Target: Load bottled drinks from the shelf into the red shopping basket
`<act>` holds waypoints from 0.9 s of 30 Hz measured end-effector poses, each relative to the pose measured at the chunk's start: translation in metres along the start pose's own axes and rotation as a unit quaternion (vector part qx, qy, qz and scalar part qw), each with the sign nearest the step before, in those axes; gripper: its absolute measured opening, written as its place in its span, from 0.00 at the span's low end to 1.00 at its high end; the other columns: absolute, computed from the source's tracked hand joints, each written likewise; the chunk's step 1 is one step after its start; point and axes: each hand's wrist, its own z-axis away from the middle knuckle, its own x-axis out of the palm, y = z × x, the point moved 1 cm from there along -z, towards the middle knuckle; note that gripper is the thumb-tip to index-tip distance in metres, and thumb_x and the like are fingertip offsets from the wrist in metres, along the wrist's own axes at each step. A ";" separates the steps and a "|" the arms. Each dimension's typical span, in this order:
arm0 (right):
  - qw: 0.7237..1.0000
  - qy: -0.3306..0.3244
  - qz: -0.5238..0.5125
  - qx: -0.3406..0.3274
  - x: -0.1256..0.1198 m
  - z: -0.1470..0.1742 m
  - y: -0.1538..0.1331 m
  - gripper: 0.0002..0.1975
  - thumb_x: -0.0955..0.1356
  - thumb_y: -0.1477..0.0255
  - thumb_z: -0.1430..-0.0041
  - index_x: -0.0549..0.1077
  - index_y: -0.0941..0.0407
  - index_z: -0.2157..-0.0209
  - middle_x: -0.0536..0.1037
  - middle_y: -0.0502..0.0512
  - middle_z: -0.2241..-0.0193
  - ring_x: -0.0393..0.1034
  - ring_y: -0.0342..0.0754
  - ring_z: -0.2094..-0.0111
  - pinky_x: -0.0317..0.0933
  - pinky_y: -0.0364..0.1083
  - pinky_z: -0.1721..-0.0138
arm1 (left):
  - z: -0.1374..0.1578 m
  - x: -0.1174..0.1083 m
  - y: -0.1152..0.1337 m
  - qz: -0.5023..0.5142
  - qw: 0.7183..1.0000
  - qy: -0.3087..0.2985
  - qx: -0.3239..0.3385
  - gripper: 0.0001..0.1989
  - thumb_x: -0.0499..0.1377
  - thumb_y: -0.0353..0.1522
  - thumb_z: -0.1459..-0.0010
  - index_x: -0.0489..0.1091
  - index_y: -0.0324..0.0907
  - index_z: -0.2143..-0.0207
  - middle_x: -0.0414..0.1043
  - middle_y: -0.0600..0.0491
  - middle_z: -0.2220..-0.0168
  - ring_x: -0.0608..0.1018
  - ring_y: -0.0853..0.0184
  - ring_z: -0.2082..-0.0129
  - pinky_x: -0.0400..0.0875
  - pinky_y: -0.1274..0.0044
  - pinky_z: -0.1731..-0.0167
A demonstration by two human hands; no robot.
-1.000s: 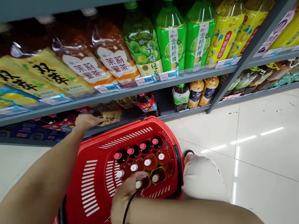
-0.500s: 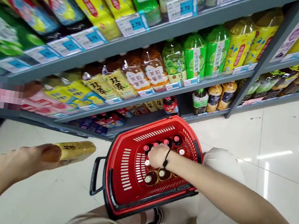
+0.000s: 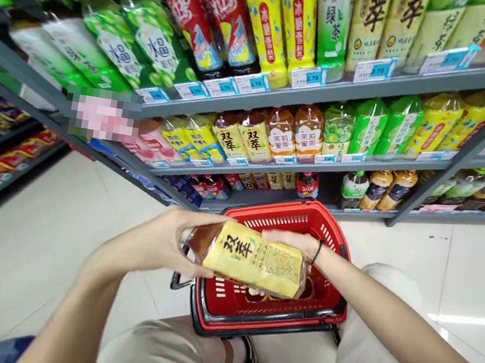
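Note:
A tea bottle [image 3: 257, 260] with a pale yellow label lies sideways above the basket, its label facing up. My left hand [image 3: 157, 241] is wrapped round its neck end, thumb and fingers on either side. At the base end, my right hand [image 3: 292, 241] holds the far side; most of its fingers are hidden behind the bottle. Beneath both hands stands the red shopping basket [image 3: 209, 302], with its black handle turned to the left. Bottles inside the basket are mostly covered by the held bottle and my right hand.
Grey shelves [image 3: 253, 174] full of bottled drinks rise in front, with price tags [image 3: 308, 77] along their edges. Another shelf of colourful packets [image 3: 12, 151] stands at left. My knees [image 3: 391, 315] flank the basket. Pale tiled floor [image 3: 73, 228] lies around it.
My left hand has brought the tea bottle rightward over the basket. My right hand has come up from the bottles inside and taken hold of its base end. The view has shifted left.

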 end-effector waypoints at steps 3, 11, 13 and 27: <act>0.989 0.101 -0.034 -0.099 0.011 0.001 0.019 0.24 0.63 0.59 0.25 0.77 0.64 0.45 0.85 0.65 0.55 0.83 0.52 0.57 0.73 0.52 0.44 | -0.018 0.022 -0.045 0.204 0.969 0.136 -0.004 0.48 0.82 0.47 0.65 0.79 0.42 0.41 0.83 0.43 0.51 0.84 0.54 0.55 0.82 0.71 0.55; 0.966 0.122 -0.136 -0.182 0.015 -0.018 0.034 0.38 0.59 0.41 0.31 0.77 0.61 0.46 0.84 0.67 0.56 0.82 0.61 0.52 0.74 0.59 0.45 | -0.045 0.129 -0.088 0.463 0.858 0.214 -0.053 0.46 0.72 0.63 0.52 0.77 0.39 0.44 0.81 0.37 0.49 0.83 0.47 0.48 0.81 0.64 0.50; 0.964 0.136 -0.132 -0.188 0.014 -0.024 0.027 0.38 0.57 0.41 0.29 0.76 0.60 0.44 0.84 0.66 0.55 0.81 0.60 0.51 0.73 0.59 0.45 | -0.051 0.131 -0.087 0.497 0.831 0.243 -0.056 0.47 0.73 0.63 0.53 0.75 0.38 0.43 0.81 0.38 0.48 0.84 0.47 0.49 0.82 0.64 0.52; 0.900 0.386 -0.078 -0.188 0.003 -0.059 0.040 0.30 0.56 0.52 0.22 0.78 0.58 0.43 0.86 0.59 0.59 0.82 0.54 0.59 0.75 0.52 0.51 | -0.036 0.136 -0.084 0.334 0.862 0.369 -0.101 0.43 0.72 0.45 0.40 0.63 0.42 0.29 0.75 0.41 0.38 0.81 0.52 0.42 0.79 0.64 0.43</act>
